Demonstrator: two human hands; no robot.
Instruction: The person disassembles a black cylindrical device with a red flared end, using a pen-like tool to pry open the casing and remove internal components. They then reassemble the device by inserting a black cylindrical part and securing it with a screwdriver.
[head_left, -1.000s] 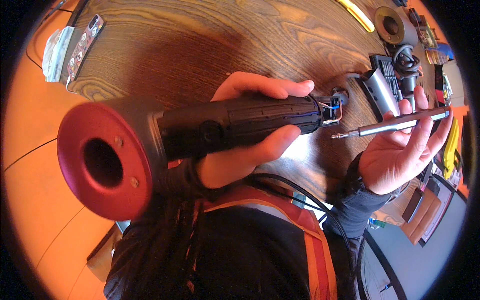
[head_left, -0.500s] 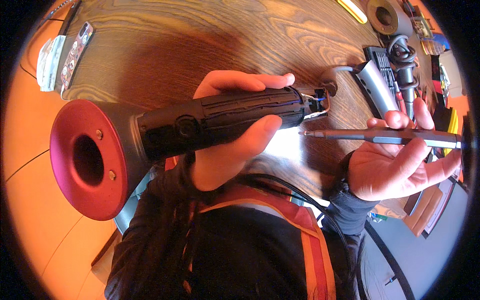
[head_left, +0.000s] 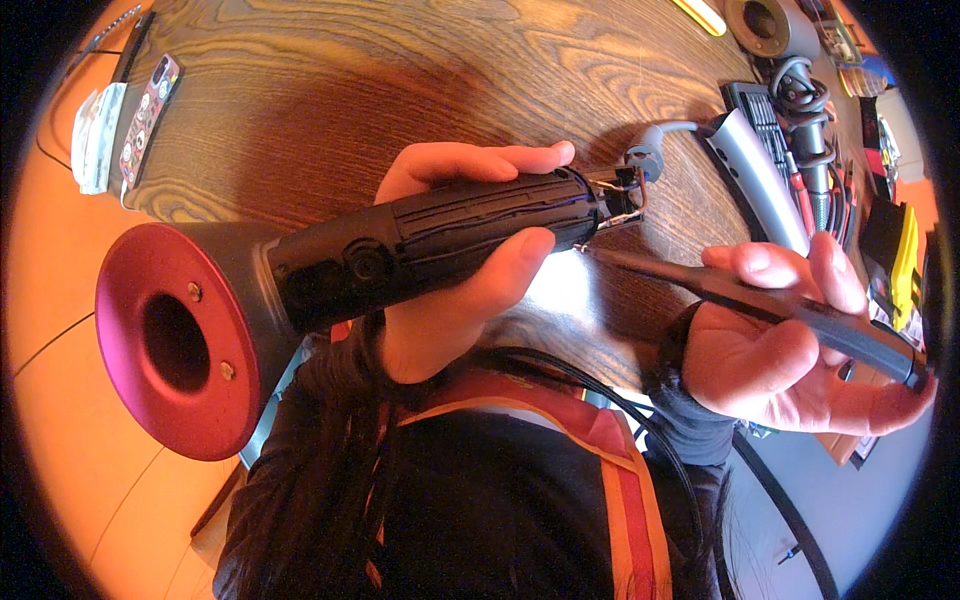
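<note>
My left hand (head_left: 455, 320) grips the black opened handle (head_left: 455, 225) of a hair dryer, whose head with a pink-red ring (head_left: 140, 300) points left. At the handle's right end, wires and a small frame (head_left: 620, 195) are exposed, with a grey cord fitting (head_left: 645, 152) behind. My right hand (head_left: 775, 365) holds a slim dark screwdriver (head_left: 730, 298) level, its tip at the lower edge of the handle's wired end; I cannot tell if they touch.
A stickered phone (head_left: 148, 120) and white packet (head_left: 95, 140) lie at left on the wooden table (head_left: 330, 110). At right are a yellow tool (head_left: 700, 12), another dryer (head_left: 770, 28), a silver cover (head_left: 755, 175), a bit case (head_left: 760, 115), coiled cord (head_left: 798, 85) and yellow-black items (head_left: 905, 265).
The screwdriver has moved left and tilted, bringing its tip up to the handle's wired end. My right hand has moved down. The dryer and my left hand have shifted slightly left.
</note>
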